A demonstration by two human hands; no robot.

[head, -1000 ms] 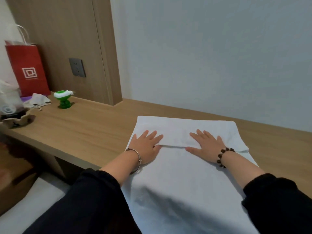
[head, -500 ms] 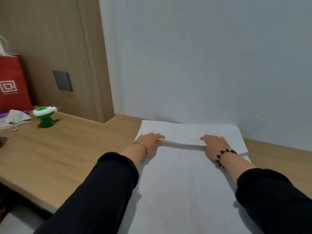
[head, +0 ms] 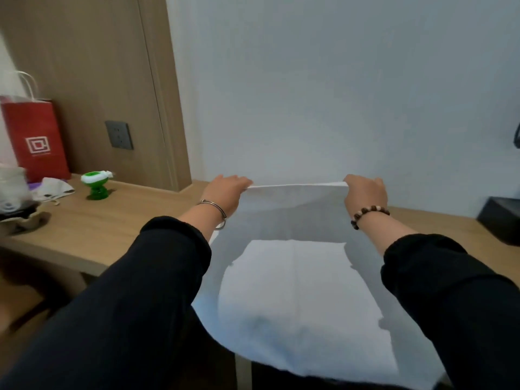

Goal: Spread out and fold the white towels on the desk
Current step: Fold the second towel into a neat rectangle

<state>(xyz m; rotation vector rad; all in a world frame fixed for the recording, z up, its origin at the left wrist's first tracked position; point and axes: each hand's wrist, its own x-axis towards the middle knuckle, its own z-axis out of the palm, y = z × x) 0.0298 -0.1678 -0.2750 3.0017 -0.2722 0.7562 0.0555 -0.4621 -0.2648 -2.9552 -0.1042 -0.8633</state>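
The wooden desk (head: 112, 220) runs left to right in front of me, and my white towel (head: 298, 299) lies across its middle. The towel's long axis points from me toward the desk's back edge, and a faint crease runs the same way down its centre. The towel's near end spills over the desk's front edge. Its far end is raised off the desktop, with the top edge pulled into a straight, level line parallel to the desk's back edge. I hold that raised edge by its two corners. My left hand (head: 225, 194) pinches the left corner with fingers curled over the cloth, and my right hand (head: 365, 195) grips the right corner the same way. Both hands are above the desk's back half, knuckles up, with the cloth stretched taut between them and sloping down to the part lying flat. A red paper bag (head: 36, 139) with white handles stands upright at the desk's far left, against the back. I cannot see what is inside it. A black box (head: 501, 223) sits at the desk's right end. A small green-and-white object (head: 95, 185) stands on the desk just right of the bag. A dark wall socket (head: 119, 135) is set in the wood panel above the desk's left part. A silver bangle (head: 213, 206) circles my left wrist, and a bead bracelet (head: 368, 212) circles my right.
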